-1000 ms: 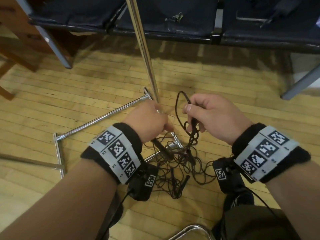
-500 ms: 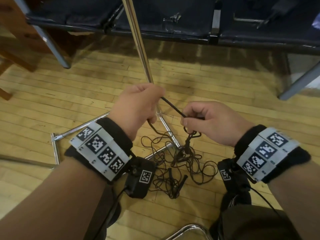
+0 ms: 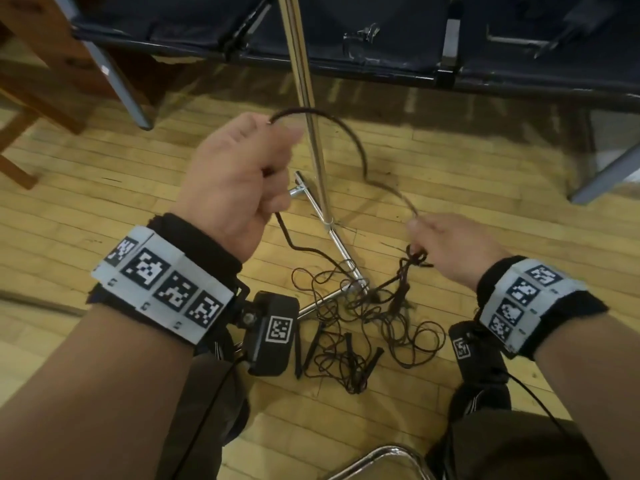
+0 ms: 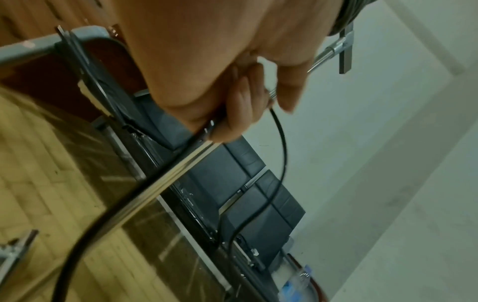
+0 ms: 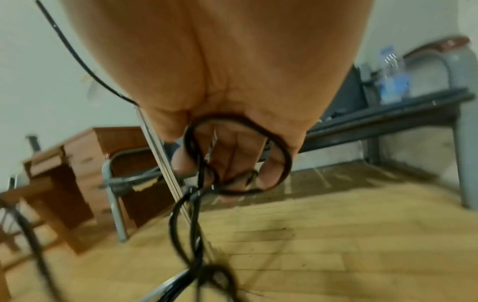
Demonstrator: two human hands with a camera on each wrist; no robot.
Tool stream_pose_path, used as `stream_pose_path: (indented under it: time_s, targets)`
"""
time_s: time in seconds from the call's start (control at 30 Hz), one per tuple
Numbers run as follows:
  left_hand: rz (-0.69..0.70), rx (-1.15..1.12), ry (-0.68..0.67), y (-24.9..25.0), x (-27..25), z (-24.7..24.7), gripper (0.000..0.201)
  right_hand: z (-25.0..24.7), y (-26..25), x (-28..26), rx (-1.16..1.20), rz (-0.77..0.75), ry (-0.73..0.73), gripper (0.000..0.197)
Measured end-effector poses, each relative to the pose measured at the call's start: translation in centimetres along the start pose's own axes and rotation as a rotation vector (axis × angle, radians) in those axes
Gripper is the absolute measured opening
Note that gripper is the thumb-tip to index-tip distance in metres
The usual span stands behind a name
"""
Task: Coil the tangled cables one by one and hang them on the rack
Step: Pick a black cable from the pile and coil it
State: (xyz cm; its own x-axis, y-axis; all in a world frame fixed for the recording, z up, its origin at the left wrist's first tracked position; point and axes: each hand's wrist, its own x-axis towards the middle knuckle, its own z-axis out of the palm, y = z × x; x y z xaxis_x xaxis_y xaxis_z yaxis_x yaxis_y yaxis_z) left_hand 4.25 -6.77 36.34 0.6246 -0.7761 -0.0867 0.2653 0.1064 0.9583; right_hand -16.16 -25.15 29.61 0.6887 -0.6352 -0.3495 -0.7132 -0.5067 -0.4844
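Above the wooden floor (image 3: 104,188), left hand (image 3: 235,181) and right hand (image 3: 450,247) each grip a black cable (image 3: 349,133) arching between them beside the rack pole (image 3: 304,81).

Both bare forearms reach forward and down, each wrist wrapped in a black band carrying a white strip of square black-and-white markers. The left hand (image 3: 239,178) is raised higher and farther forward, back of the hand up, fingers curled into a closed grip around the thin black cable (image 3: 349,133). The right hand (image 3: 450,247) sits lower and to the right, fingers bent, pinching the same cable, with small loops of it gathered against its fingers (image 5: 232,163). The two hands are well apart.
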Motion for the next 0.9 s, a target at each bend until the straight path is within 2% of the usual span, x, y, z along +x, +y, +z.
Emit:
stream_pose_path:
  time_s: [0.03,0.1,0.17,0.23,0.33,0.43,0.5,0.6,0.7,0.77,0.83,0.9]
  targets:
    - [-0.017,0.088,-0.038,-0.2,-0.1,-0.3,0.019,-0.4,-0.3,0.0,0.114,0.024,0.105,0.05]
    - [-0.043,0.315,-0.002,-0.6,-0.4,-0.9,0.022,-1.4,-0.8,-0.1,0.304,0.094,0.26,0.047]
    - [-0.061,0.419,0.087,-0.9,-0.6,-1.2,0.022,-2.2,-1.0,-0.4,0.301,0.11,0.284,0.042]
    - [-0.131,0.311,0.106,-1.1,-0.7,-1.1,0.02,-1.8,-1.3,-0.8,0.276,0.034,0.125,0.03]
    - [-0.258,0.018,0.016,-0.9,-1.0,-0.1,0.023,0.3,-2.4,-1.3,0.18,-0.101,-0.239,0.011]
    - [-0.357,-0.23,-0.018,-0.5,-1.0,1.1,0.03,2.9,-3.3,-1.6,0.013,-0.143,-0.567,0.027]
    - [-0.395,-0.343,-0.006,-0.2,-0.9,1.7,0.034,4.3,-3.5,-1.9,-0.055,-0.138,-0.658,0.032]
    - [-0.41,-0.443,0.023,0.1,-0.5,2.1,0.038,5.8,-3.7,-2.2,-0.052,-0.122,-0.616,0.021]
    - [-0.391,-0.436,0.067,-0.3,-0.4,2.2,0.033,5.8,-3.7,-2.3,0.003,-0.108,-0.584,0.024]
    - [-0.329,-0.279,0.158,-0.8,-0.3,2.2,0.019,5.2,-3.9,-2.3,0.123,-0.098,-0.569,0.031]
    - [-0.301,-0.087,0.244,-1.5,-0.3,2.0,0.03,4.4,-4.2,-2.4,0.365,-0.043,-0.503,0.039]
    - [-0.336,0.071,0.266,-2.3,-0.6,1.8,0.045,3.3,-4.5,-2.3,0.629,0.01,-0.405,0.04]
